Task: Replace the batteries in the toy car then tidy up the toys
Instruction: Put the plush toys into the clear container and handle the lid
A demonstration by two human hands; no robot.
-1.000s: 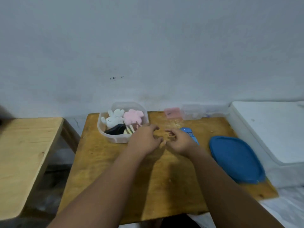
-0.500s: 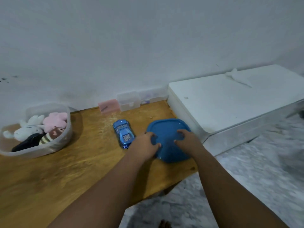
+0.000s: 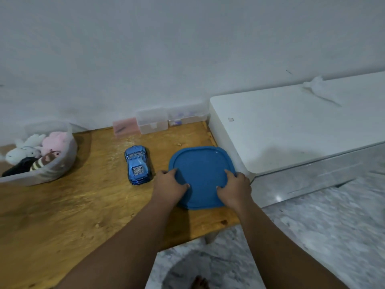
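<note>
Soft toys (image 3: 31, 151), white, pink, striped and black, fill a clear tub (image 3: 62, 165) at the far left of the bench (image 3: 83, 205). They are light and squashy and will take any grip.

Right of the tub, well apart from it, the toy car (image 3: 137, 165) stands on its wheels, nose pointing away from the person. Its glossy blue shell looks hard, light and probably slick, so the flanks between the wheels seem the safest hold. Whether its battery hatch is shut cannot be seen from above.

Just beside the car, the left hand (image 3: 169, 184) grips the near-left rim of the blue lid (image 3: 202, 170), thumb on top and fingers curled at the edge. The lid lies flat on the bench. It looks thin, light and somewhat bendy, best lifted by opposite edges. The right hand (image 3: 235, 187) holds the near-right rim the same way. Whether any fingertips have got under the rim is hidden.

Beyond the lid's right edge stands a low white cabinet (image 3: 291, 126).

The bench is worn, scuffed yellow wood pushed against a plain pale wall (image 3: 187, 49), with small boxes (image 3: 153, 120) lined along the back. Grey marbled floor (image 3: 323, 236) shows to the right and below.
</note>
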